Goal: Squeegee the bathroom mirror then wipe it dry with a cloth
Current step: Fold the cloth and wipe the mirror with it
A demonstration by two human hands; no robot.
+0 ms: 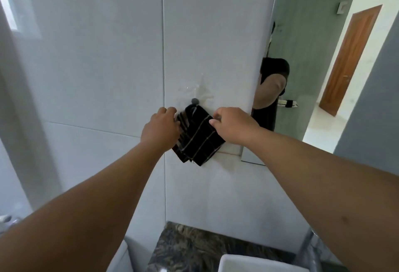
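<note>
Both hands are gripping the dark checked cloth (199,136) as it is hanging from a small grey hook (194,100) on the white tiled wall (97,66): the left hand (160,128) is curling its fingers round the cloth's left edge, and the right hand (233,125) is pinching its upper right corner. The mirror (313,66) is standing just right of the cloth, its left edge running close beside the right hand, with bare tile lying open to the left. Below, the dark stone desk (194,248) and a white basin (254,264) are sitting well apart from the hands.

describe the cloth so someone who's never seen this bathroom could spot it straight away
Find the pale tiled wall left of the mirror. The cloth hangs there below a small grey hook, gripped by both hands; it is the only dark thing there, black with thin pale checks.
</note>
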